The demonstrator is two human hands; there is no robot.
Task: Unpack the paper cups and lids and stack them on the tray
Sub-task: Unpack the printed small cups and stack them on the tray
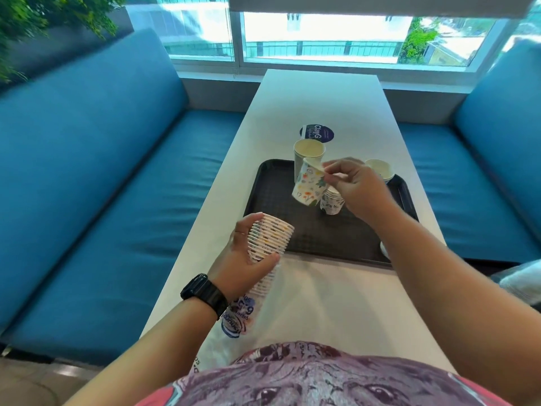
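Left hand (248,253) curled round a nested sleeve of paper cups (270,240), held on its side above the near-left corner of the tray (263,200), rims pointing toward the tray. Lower end of the sleeve tucked in a clear printed plastic bag (240,315) trailing down onto the white tabletop (322,98). Black watch (203,291) on the left wrist.

Right hand (357,186) raised over the tray, thumb and fingers (329,168) pinching the rim of one floral cup (308,186), cup tilted, base down-left, clear of the tray surface.

On the dark tray: tall stack of plain cups (308,152) at the far edge, mouth up; short stack of printed cups (330,202) just beside the held cup, partly hidden by the right hand; another white stack (380,168) at the far-right corner, behind the hand.

Dark round sticker or coaster (317,133) on the tabletop beyond the tray. Blue bench seats (102,171) both sides, window (322,36) at the far end.
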